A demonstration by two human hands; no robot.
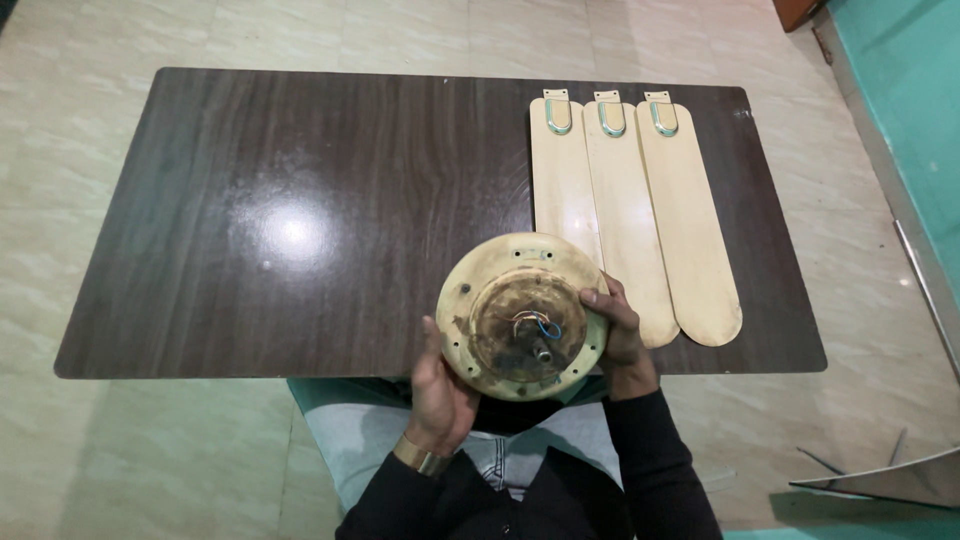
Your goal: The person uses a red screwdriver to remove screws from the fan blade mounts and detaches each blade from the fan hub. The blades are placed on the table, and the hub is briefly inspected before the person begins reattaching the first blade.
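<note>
1 round cream fan motor housing (522, 315) w/ rusty centre and 3 cream fan blades (630, 220) on the dark surface (300, 220): left hand (440, 395) and right hand (620, 335) fingers curled snug on the housing's opposite rims, housing between them, blades just beyond right fingers.

One camera on the person's head, looking straight down, high over the table (300, 220), hands close below, floor (120, 460) around

Dark wood-grain table (300, 200), glossy, light glare left of centre; pale marbled floor tiles (120, 450); teal wall (910, 90) upper right.
</note>
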